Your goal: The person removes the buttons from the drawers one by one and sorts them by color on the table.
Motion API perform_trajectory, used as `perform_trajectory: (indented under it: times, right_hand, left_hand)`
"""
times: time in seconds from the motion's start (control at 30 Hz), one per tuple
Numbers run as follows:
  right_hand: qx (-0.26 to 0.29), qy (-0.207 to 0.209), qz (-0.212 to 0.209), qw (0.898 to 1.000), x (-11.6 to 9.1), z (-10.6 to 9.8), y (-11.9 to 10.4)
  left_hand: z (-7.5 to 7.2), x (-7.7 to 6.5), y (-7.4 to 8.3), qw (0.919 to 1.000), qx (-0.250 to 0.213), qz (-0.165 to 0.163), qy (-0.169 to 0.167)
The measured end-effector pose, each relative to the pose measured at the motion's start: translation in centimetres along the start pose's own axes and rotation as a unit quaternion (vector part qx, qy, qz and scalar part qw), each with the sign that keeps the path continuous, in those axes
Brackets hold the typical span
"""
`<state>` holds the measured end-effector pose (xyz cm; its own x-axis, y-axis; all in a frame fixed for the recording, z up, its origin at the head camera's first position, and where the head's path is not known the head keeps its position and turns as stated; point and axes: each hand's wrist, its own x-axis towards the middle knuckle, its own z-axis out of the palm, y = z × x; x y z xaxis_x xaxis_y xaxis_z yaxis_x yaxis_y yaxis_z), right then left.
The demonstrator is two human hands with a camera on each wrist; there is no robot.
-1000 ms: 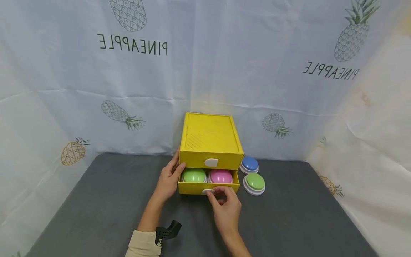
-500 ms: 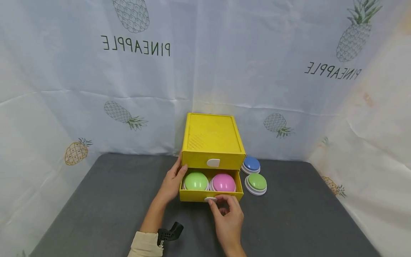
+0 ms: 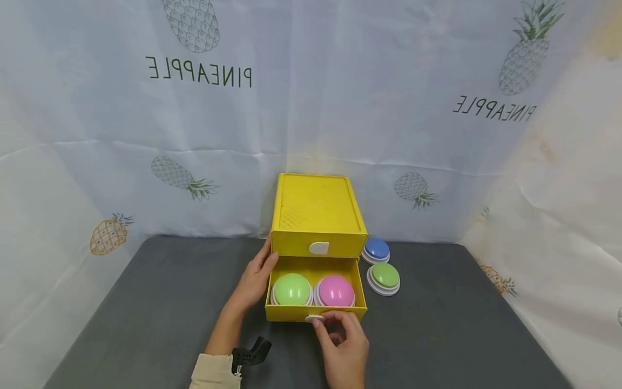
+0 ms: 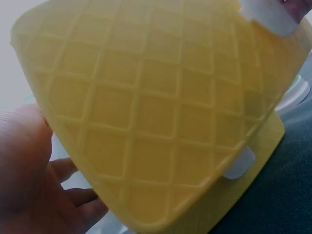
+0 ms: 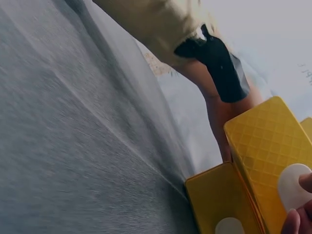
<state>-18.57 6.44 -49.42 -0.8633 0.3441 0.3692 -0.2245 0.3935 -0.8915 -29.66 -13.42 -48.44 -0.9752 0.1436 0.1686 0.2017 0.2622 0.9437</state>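
Yellow two-drawer cabinet [image 3: 318, 205] on dark table [image 3: 437, 324], lower drawer [image 3: 290, 314] standing out.
Right hand [image 3: 346, 348] pinches the lower drawer's white handle [image 3: 315, 319], thumb against fingers. Left hand [image 3: 254, 278] lies against the cabinet's left side, fingers loosely extended along it, thumb by the front edge. In the lower drawer, side by side near its front: green dome [image 3: 292, 289] at left, pink dome [image 3: 336, 290] at right, both white-based. Upper drawer [image 3: 293, 244] sits flush. Right of the cabinet, on the table: blue dome [image 3: 376, 248] behind, second green dome [image 3: 386, 275] nearer the person.
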Motion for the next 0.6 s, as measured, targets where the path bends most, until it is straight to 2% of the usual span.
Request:
perform_trajectory:
  times: [0.07, 0.17, 0.33, 0.47, 0.6]
  right_hand:
    - [-0.005, -0.003, 0.009, 1.000, -0.3, -0.3, -0.2]
    - [-0.012, -0.031, 0.020, 0.999, -0.2, -1.1, -0.4]
    - [-0.006, -0.108, -0.009, 0.994, 1.5, -3.9, -1.4]
    - [-0.008, -0.187, -0.046, 0.981, 4.0, -6.5, -2.8]
    - [-0.047, -0.247, -0.073, 0.965, 7.0, -7.8, -3.7]
  left_hand:
    - [0.0, 0.0, 0.0, 1.0000, 0.002, 0.001, 0.001]
    - [0.1, 0.1, 0.0, 1.0000, 0.001, 0.007, 0.000]
    - [0.2, 0.1, -0.1, 0.9997, 0.001, 0.023, -0.001]
    - [0.2, 0.1, -0.2, 0.9995, 0.002, 0.030, 0.005]
    - [0.1, 0.1, -0.2, 0.9995, 0.007, 0.030, 0.007]
